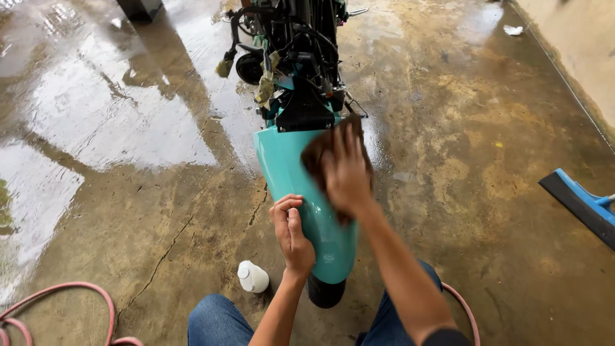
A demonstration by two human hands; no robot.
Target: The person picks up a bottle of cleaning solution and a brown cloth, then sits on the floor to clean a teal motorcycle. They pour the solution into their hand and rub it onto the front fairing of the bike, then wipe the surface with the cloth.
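A turquoise mudguard (287,173) of a stripped-down motorbike (296,57) points toward me over a black tyre (325,293). My right hand (347,173) lies flat on a dark brown cloth (314,157), pressing it onto the top of the mudguard. My left hand (291,232) is curled around the mudguard's left edge lower down, fingers closed on it. My knees in blue jeans (214,320) are on either side of the wheel.
A small white plastic bottle (253,277) stands on the wet concrete floor (128,115) beside my left knee. A pink hose (77,301) loops at the lower left and behind my right leg. A blue squeegee (583,205) lies at the right; a wall (576,45) runs along the far right.
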